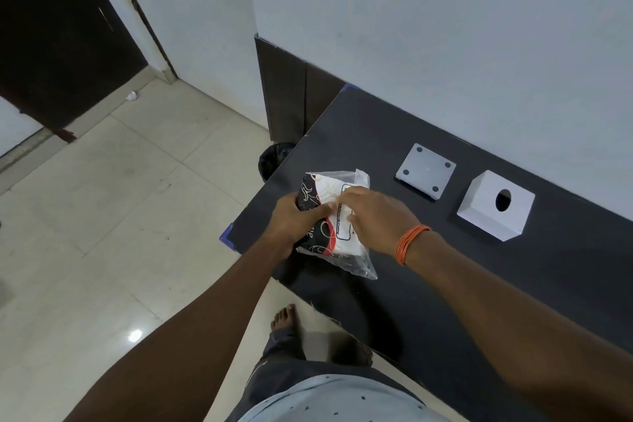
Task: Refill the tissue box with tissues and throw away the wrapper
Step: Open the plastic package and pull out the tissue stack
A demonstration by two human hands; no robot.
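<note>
One tissue pack (337, 216), still in its clear plastic wrapper (359, 267) with black, red and white print, is held just above the near left corner of the dark counter (479, 284). The left hand (294, 219) is closed around the pack's left side, thumb across its top. The right hand (373, 216) lies over the pack's upper right face, fingers (346, 197) curled narrow against the wrapper; whether they pinch the plastic cannot be told. One bundle of orange thread bands (409, 243) circles the right wrist.

Two white box parts sit on the counter near the wall, apart from each other and from the pack: one tissue box cover (493, 207) with one round hole in its top, and one flat base plate (426, 169) showing four dark round pads. One black-lined bin (274, 158) stands on the tiled floor (120, 216) beside the counter's left edge
</note>
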